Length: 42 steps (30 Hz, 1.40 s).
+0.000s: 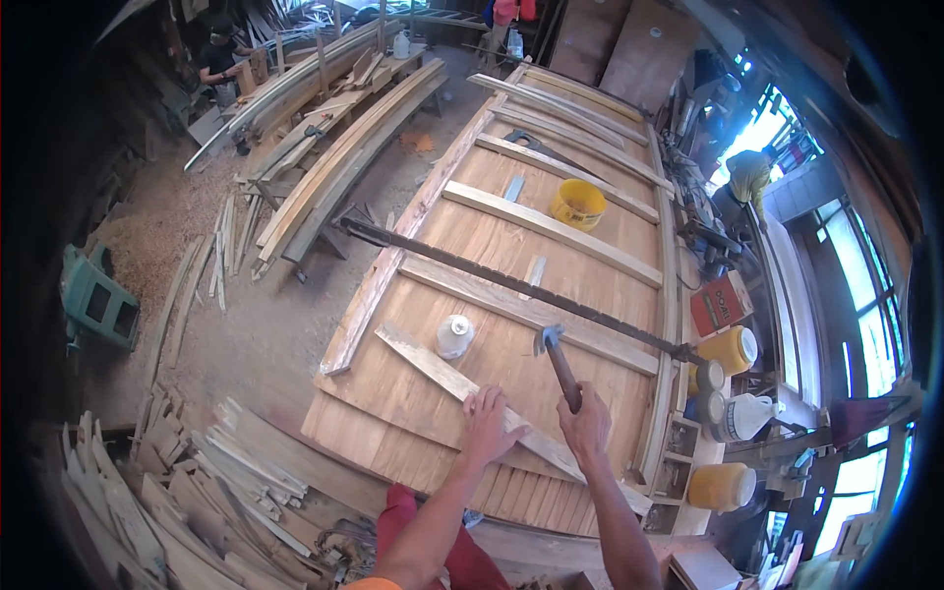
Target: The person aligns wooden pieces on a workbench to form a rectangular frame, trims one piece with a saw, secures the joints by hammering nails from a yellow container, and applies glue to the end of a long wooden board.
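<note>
The left hand (pixel 489 423) lies palm down with its fingers partly spread over a loose, pale, flat wooden strip (pixel 539 444), which slants across the near end of a large brown wooden panel (pixel 372 401) framed with lighter battens. The right hand (pixel 587 425) is closed around the lower handle of a hammer (pixel 562 369) with a brown handle and blue-grey metal head, the head pointing away from the person, beyond the strip. A rounded white plastic bottle (pixel 454 337) stands near the strip's far-left end, and a long dark metal bar clamp (pixel 521 287) spans the panel beyond it.
</note>
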Each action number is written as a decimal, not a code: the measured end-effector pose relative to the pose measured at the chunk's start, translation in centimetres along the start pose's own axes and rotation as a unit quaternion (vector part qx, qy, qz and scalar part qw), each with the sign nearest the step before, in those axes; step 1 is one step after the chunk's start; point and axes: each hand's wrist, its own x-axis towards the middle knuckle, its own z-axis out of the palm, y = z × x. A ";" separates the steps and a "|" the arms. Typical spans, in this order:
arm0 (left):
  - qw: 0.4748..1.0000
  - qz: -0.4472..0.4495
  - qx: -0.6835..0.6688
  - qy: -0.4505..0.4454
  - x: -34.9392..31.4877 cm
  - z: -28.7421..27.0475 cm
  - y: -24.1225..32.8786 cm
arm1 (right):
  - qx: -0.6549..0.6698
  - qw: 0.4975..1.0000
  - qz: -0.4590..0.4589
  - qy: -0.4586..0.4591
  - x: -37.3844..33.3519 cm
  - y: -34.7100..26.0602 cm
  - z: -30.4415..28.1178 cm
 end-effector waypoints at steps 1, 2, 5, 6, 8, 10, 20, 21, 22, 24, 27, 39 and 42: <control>1.000 0.006 -0.005 -0.016 0.0 0.0 0.0 | -0.035 0.999 -0.004 -0.027 0.3 2.1 0.6; 1.000 0.015 -0.005 -0.011 -0.1 0.0 0.0 | -0.034 0.999 -0.005 -0.021 0.9 4.0 1.2; 0.999 0.011 0.038 -0.009 -0.1 0.3 -0.3 | -0.098 0.992 -0.003 -0.084 1.1 8.3 3.2; 0.999 0.003 0.039 -0.029 -0.2 0.4 -0.4 | -0.111 0.990 -0.006 -0.087 1.5 9.2 4.0; 0.999 0.023 0.035 0.003 -0.2 0.6 -0.6 | -0.118 0.989 -0.005 -0.092 1.9 10.5 5.1; 0.999 0.017 0.034 -0.028 -0.1 0.6 -0.7 | -0.100 0.992 -0.054 -0.059 1.9 11.3 5.7; 0.998 0.030 0.050 -0.024 0.2 0.3 -0.4 | -0.043 0.995 -0.075 -0.047 1.1 11.8 6.5; 0.997 0.028 0.052 -0.041 0.2 0.4 -0.4 | -0.042 0.994 -0.081 -0.054 1.3 11.8 6.8; 0.998 0.021 0.053 -0.041 0.1 0.4 -0.5 | -0.033 0.993 -0.097 -0.055 1.7 11.7 7.0; 0.997 0.019 0.053 -0.046 0.1 0.6 -0.6 | -0.039 0.994 -0.088 -0.053 2.5 11.4 7.4; 0.997 0.020 0.052 -0.052 0.1 0.9 -0.9 | -0.042 0.994 -0.085 -0.057 3.6 10.5 7.4; 0.996 0.053 0.068 -0.026 0.4 0.7 -1.1 | 0.227 0.968 0.059 0.094 -15.3 3.1 3.8; 0.996 0.058 0.068 -0.023 0.3 0.6 -0.9 | 0.252 0.962 0.104 0.029 -24.1 1.9 3.6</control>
